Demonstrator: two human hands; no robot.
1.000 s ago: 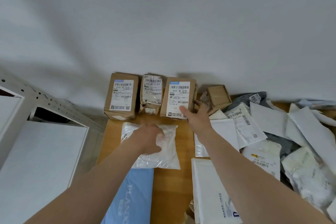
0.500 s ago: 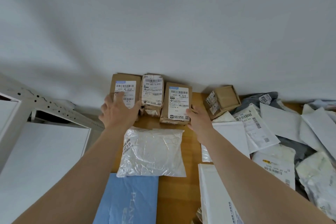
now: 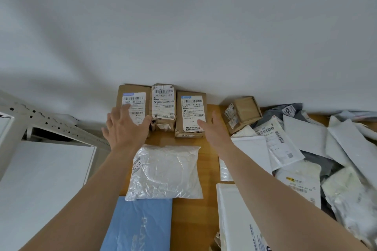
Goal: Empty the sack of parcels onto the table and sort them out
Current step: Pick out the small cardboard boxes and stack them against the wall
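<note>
Three brown parcels with white labels stand in a row against the wall: a left box (image 3: 132, 96), a crumpled middle packet (image 3: 163, 106) and a right box (image 3: 191, 114). My left hand (image 3: 124, 128) lies spread over the lower part of the left box, fingers apart. My right hand (image 3: 214, 130) hovers open at the right box's lower right corner, holding nothing. A white plastic bag (image 3: 165, 171) lies on the wooden table (image 3: 210, 169) below the row. A blue mailer (image 3: 138, 226) is nearest me.
A small cardboard box (image 3: 242, 113) sits tilted right of the row. A heap of white and grey mailers (image 3: 306, 149) covers the table's right side. A large white envelope (image 3: 238, 220) lies by my right forearm. A white metal shelf frame (image 3: 47, 126) stands left of the table.
My left hand left the white bag and went up onto the left box. My right hand slid from the right box's label to its lower right corner and opened flat.
</note>
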